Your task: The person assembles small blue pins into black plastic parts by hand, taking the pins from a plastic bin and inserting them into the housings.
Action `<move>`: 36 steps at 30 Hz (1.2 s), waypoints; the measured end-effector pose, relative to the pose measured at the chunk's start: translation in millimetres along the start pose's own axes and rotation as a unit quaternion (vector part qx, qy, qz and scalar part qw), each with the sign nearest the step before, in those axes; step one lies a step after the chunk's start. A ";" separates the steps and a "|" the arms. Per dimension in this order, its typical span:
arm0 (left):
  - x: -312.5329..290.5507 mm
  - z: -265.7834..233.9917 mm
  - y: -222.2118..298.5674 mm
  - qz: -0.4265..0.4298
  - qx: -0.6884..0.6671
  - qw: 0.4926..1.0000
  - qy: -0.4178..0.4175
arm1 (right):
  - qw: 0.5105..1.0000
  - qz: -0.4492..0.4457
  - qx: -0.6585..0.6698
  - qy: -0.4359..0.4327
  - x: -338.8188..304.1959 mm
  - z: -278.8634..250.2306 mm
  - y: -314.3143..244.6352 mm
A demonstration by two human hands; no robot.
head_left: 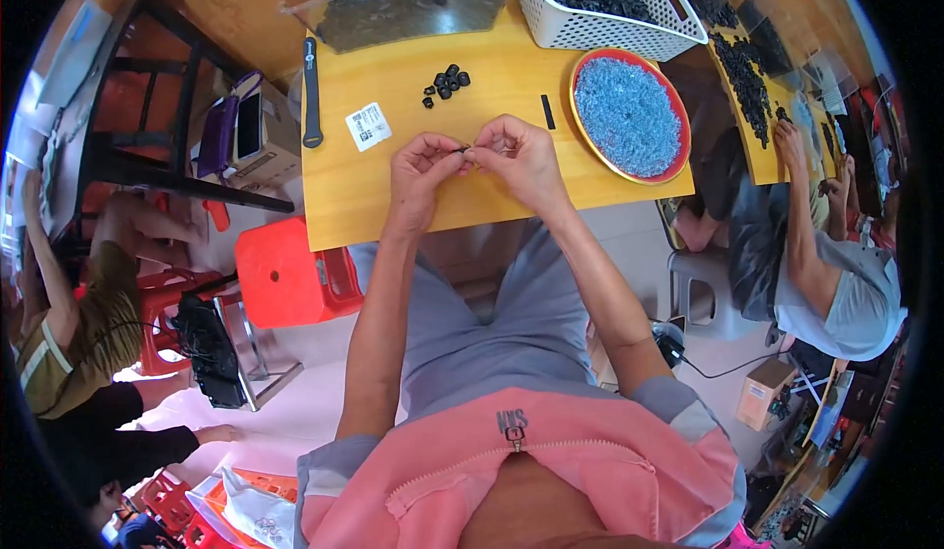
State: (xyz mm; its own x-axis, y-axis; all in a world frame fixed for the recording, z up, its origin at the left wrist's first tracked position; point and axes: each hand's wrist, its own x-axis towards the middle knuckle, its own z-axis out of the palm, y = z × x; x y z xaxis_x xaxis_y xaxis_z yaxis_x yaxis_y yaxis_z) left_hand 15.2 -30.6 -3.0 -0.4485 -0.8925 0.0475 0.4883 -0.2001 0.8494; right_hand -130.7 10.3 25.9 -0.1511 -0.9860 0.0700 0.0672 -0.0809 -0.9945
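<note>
My left hand (425, 168) and my right hand (518, 161) meet over the near part of the yellow table (344, 190), fingertips pinched together. Between the left thumb and forefinger sits a small dark piece (460, 150), mostly covered. Whatever the right fingertips grip is too small to make out. Beyond the hands lies a loose cluster of small black caps (450, 81). A black strip (548, 112) rests beside the right hand. To its right stands a red round tray (685, 141) with a yellow rim, filled with small clear bluish pieces (627, 116).
A clear bin (413, 23) and a white perforated basket (610, 33), both holding black parts, stand at the back. A white label (368, 126) and a black band-like tool (312, 92) lie left. A red stool (285, 279) stands left; co-workers (836, 288) sit on both sides.
</note>
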 end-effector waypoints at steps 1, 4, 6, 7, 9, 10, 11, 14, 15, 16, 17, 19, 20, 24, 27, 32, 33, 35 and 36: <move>-0.3 -0.6 0.0 -0.004 -0.009 1.000 -0.007 | 1.000 0.000 -0.001 -0.002 0.2 0.8 -1.7; -0.8 -4.2 0.7 -0.025 -0.019 0.999 -0.016 | 1.000 0.024 0.014 -0.003 -1.0 5.3 -4.8; -2.0 -3.3 1.6 -0.027 -0.045 0.999 -0.008 | 0.991 -0.091 -0.095 0.036 -2.0 8.5 -0.9; -3.2 -4.0 3.2 -0.030 -0.070 0.997 0.000 | 0.991 -0.091 -0.095 0.034 -2.5 10.6 -5.2; -5.7 -11.3 0.3 -0.026 -0.111 0.993 0.025 | 0.971 -0.124 -0.204 -0.022 -2.5 15.8 -17.1; -5.4 -11.1 -1.0 -0.026 -0.154 0.987 0.042 | 0.970 -0.125 -0.205 -0.021 1.1 15.8 -15.9; -5.6 -11.6 -1.5 -0.025 -0.154 0.987 0.041 | 0.973 -0.134 -0.189 0.019 9.2 17.2 -11.6; -6.3 -13.5 -1.5 -0.018 -0.208 0.976 0.055 | 0.955 -0.161 -0.239 0.068 38.9 22.0 5.0; -5.8 -14.7 -3.2 -0.014 -0.223 0.973 0.056 | 0.933 -0.176 -0.304 0.080 47.8 24.1 10.5; -5.3 -16.7 -4.0 -0.008 -0.238 0.970 0.057 | 0.932 -0.179 -0.303 0.080 55.1 28.4 15.4; -5.0 -18.4 -5.0 -0.006 -0.237 0.970 0.055 | 0.921 -0.175 -0.338 0.084 61.6 32.7 20.1; -6.2 -19.5 -6.2 -0.011 -0.256 0.966 0.043 | 0.908 -0.173 -0.371 0.089 69.1 41.1 26.6; -6.9 -19.5 -6.0 -0.010 -0.256 0.966 0.042 | 0.893 -0.175 -0.405 0.091 71.4 45.1 28.3; -6.5 -16.7 -3.4 -0.019 -0.226 0.973 0.028 | 0.851 -0.204 -0.475 0.087 77.6 51.5 39.9; -7.8 -18.1 -3.4 -0.021 -0.232 0.972 0.031 | 0.849 -0.194 -0.485 0.079 78.2 54.3 42.1; -7.9 -18.4 -3.7 -0.024 -0.243 0.969 0.017 | 0.861 -0.195 -0.461 0.087 60.6 50.0 29.6; -7.7 -18.3 -4.8 -0.020 -0.249 0.968 0.012 | 0.867 -0.198 -0.450 0.085 54.9 46.6 27.7; -8.9 -16.9 -4.8 -0.015 -0.255 0.967 0.011 | 0.879 -0.213 -0.416 0.089 45.1 37.2 26.2; -8.7 -16.4 -4.5 -0.017 -0.246 0.969 0.024 | 0.890 -0.229 -0.382 0.096 40.4 32.2 25.4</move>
State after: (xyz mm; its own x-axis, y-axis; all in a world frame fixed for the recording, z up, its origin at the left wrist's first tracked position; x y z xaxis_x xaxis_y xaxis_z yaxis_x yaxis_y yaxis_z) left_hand 29.1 -28.6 -15.8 -0.4411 -0.8974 -0.0100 0.7768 -0.3873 0.4966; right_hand -103.3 -36.3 6.1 -0.1605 -0.8268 0.5390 -0.7237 -0.2728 -0.6339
